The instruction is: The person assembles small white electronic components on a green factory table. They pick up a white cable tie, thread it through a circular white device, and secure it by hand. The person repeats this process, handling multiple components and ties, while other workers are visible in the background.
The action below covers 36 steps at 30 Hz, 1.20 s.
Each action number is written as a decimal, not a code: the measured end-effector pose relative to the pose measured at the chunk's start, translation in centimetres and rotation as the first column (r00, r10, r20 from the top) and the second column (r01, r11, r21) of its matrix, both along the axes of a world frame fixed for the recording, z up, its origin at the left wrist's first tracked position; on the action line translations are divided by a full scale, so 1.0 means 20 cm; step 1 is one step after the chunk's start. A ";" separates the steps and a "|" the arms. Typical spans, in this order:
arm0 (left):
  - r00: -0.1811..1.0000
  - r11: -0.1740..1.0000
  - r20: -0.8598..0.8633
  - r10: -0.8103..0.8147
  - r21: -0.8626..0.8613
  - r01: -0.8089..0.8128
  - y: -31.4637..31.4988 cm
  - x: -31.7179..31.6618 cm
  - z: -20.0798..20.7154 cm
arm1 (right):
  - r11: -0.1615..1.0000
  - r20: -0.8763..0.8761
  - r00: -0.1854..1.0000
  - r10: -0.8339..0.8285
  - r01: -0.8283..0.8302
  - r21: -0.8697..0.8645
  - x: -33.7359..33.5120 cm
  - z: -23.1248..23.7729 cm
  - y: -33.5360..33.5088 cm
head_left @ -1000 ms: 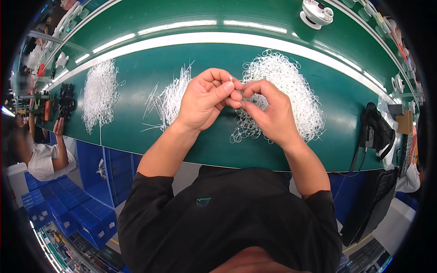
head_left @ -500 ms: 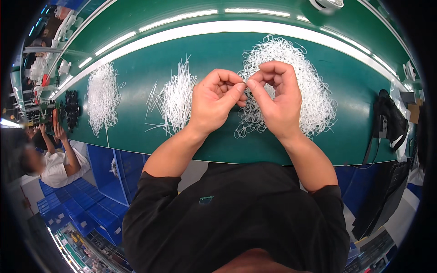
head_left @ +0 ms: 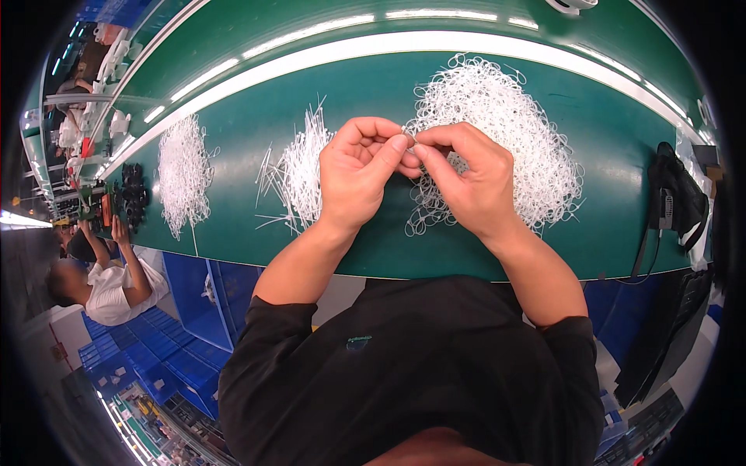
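Note:
My left hand and my right hand meet fingertip to fingertip above the green table, both pinched closed. Between them is a thin white cable tie, mostly hidden by the fingers. Behind and to the right of my hands spreads a large heap of looped white cable ties. Just left of my left hand lies a smaller pile of straight cable ties, a few of them loose at its side. Farther left sits another pile of thin white ties.
The green table runs across the view. A black bag with a strap lies at its right end. Black parts stand at the left, near another person in a white shirt. Blue bins are below on the left.
My fingertips have come closer together, the right hand tipping its fingers toward the left. The whole view has shifted slightly.

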<state>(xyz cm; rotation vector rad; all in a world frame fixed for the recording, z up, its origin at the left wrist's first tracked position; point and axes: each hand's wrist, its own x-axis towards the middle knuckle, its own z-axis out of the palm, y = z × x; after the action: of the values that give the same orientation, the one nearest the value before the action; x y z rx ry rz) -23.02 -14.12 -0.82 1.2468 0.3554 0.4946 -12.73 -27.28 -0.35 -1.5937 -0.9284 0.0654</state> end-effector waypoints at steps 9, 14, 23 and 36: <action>0.999 0.997 -0.038 -0.025 0.076 0.028 -0.02 -0.01 -0.01 | 1.000 -0.042 0.999 -0.007 0.008 0.018 0.01 -0.01 -0.01; 0.995 0.946 -0.087 -0.056 0.314 0.081 0.01 -0.01 -0.01 | 1.000 -0.152 0.988 0.007 -0.006 0.005 0.00 0.01 -0.01; 0.890 0.703 -0.301 0.342 0.710 -0.030 0.32 -0.07 0.10 | 0.973 0.308 0.935 -0.179 0.214 -0.086 0.14 0.05 -0.06; 0.662 0.414 -0.513 0.547 0.853 0.319 0.35 -0.08 0.02 | 0.979 0.242 0.959 -0.150 0.178 -0.095 0.15 0.06 -0.09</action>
<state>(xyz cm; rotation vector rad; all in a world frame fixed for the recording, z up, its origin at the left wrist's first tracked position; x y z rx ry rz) -24.55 -7.16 -0.38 2.5924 1.0020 0.2360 -9.72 -29.02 0.76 -1.8090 -0.9827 -0.1921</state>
